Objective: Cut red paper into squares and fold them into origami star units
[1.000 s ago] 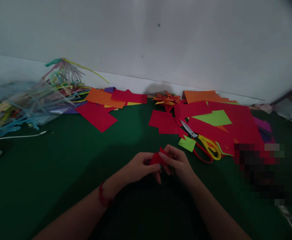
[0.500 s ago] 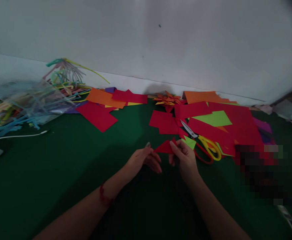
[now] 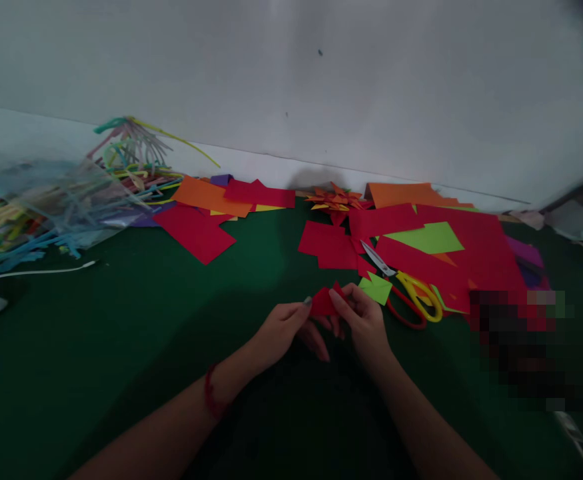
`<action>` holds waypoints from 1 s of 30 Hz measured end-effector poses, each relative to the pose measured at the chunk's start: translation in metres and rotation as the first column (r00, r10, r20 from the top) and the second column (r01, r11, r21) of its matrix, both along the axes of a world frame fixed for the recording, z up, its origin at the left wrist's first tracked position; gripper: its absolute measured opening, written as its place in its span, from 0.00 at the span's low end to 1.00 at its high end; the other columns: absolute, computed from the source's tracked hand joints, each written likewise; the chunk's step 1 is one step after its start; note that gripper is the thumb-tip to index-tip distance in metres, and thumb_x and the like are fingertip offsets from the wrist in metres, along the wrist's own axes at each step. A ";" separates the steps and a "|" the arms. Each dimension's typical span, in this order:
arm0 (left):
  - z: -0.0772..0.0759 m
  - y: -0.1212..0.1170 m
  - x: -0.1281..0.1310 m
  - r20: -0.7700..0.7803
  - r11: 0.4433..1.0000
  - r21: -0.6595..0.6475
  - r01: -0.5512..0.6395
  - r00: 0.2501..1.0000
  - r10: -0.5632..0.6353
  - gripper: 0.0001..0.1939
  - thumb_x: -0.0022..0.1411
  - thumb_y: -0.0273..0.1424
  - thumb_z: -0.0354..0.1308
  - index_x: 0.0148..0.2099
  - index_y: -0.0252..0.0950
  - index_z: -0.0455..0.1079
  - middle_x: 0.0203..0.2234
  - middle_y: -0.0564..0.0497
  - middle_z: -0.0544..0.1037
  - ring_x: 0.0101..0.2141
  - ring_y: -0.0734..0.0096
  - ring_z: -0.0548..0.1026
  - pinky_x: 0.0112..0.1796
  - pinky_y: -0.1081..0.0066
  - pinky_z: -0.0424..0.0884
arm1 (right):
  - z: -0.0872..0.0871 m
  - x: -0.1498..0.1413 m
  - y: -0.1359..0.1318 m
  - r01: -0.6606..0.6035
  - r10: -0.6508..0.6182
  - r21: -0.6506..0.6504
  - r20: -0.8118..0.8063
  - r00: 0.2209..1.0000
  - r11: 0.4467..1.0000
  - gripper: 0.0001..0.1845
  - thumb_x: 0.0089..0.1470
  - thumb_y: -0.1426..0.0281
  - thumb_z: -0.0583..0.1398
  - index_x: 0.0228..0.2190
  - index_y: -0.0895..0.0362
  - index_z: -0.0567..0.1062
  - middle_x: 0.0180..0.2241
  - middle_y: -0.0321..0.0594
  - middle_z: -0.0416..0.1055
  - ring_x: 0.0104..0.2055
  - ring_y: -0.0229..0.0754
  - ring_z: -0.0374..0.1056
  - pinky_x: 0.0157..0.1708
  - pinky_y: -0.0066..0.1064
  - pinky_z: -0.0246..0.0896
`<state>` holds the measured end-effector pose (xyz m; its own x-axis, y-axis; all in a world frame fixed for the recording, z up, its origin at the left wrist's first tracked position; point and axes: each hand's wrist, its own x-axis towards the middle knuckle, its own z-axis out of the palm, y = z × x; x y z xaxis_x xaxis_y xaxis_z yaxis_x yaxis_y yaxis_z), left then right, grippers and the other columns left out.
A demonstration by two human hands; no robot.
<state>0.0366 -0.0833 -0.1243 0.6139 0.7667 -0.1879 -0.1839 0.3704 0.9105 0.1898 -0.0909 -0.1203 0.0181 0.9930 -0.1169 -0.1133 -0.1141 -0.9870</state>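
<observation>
Between my two hands is a small folded piece of red paper [image 3: 323,303], raised above the green table. My left hand [image 3: 291,327] pinches its left end between thumb and fingers, the lower fingers hanging loose. At the right end, my right hand [image 3: 364,317] is closed on the paper, thumb in front. Just beyond the right hand lies a bright green paper piece [image 3: 377,289]. Beside that rest scissors [image 3: 421,293] with yellow and red handles, blades pointing away to the left. Some of the red paper is covered by my fingers.
Behind my hands stands a layered orange and red paper flower [image 3: 335,199]. Red sheets [image 3: 481,247] and an orange sheet [image 3: 401,193] spread at the right, more red paper [image 3: 196,233] at the left. A clear bag [image 3: 86,200] with colourful pipe cleaners lies far left, before the white wall [image 3: 251,73].
My left hand has moved right and taken hold of the red paper's left end. The right hand has shifted slightly down and left, uncovering more of the green piece.
</observation>
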 end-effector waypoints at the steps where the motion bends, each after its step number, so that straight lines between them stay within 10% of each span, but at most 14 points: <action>1: 0.000 0.000 0.000 -0.007 1.000 -0.005 -0.005 1.000 0.005 0.27 0.64 0.44 0.38 0.34 0.29 0.70 0.20 0.46 0.76 0.22 0.69 0.76 0.28 0.71 0.70 | 0.000 0.001 0.000 0.001 -0.001 0.000 -0.001 1.000 1.000 0.13 0.50 0.62 0.59 0.23 0.55 0.62 0.11 0.27 0.62 0.11 0.29 0.55 0.11 0.20 0.47; 15: -0.006 0.006 -0.002 -0.260 0.987 0.072 -0.141 0.953 0.155 0.25 0.60 0.46 0.45 0.24 0.31 0.67 0.12 0.51 0.73 0.16 0.72 0.72 0.22 0.75 0.62 | -0.005 0.003 0.006 -0.172 0.170 0.069 0.032 0.985 0.983 0.11 0.47 0.63 0.62 0.31 0.56 0.67 0.18 0.29 0.66 0.19 0.32 0.61 0.20 0.23 0.57; 22: -0.012 0.009 0.000 -0.171 0.981 0.039 -0.190 0.966 0.194 0.24 0.60 0.46 0.43 0.30 0.30 0.68 0.18 0.46 0.76 0.21 0.69 0.74 0.26 0.70 0.67 | -0.019 0.019 0.022 0.157 -0.161 0.142 0.017 0.987 0.977 0.15 0.43 0.60 0.63 0.25 0.57 0.66 0.18 0.31 0.66 0.18 0.32 0.60 0.16 0.23 0.54; 30: -0.011 0.014 0.000 -0.394 0.866 0.487 -0.108 0.858 0.329 0.15 0.63 0.37 0.44 0.39 0.34 0.67 0.32 0.46 0.76 0.33 0.68 0.74 0.35 0.70 0.68 | -0.025 0.042 0.034 0.321 -0.324 0.146 -0.002 0.946 0.936 0.16 0.44 0.58 0.62 0.27 0.56 0.63 0.17 0.29 0.65 0.16 0.33 0.59 0.14 0.23 0.54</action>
<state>0.0367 -0.0693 -0.1348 0.3496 0.9368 -0.0149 0.2594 -0.0815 0.9623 0.2319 -0.0565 -0.1450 0.3412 0.9395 0.0289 -0.0987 0.0664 -0.9929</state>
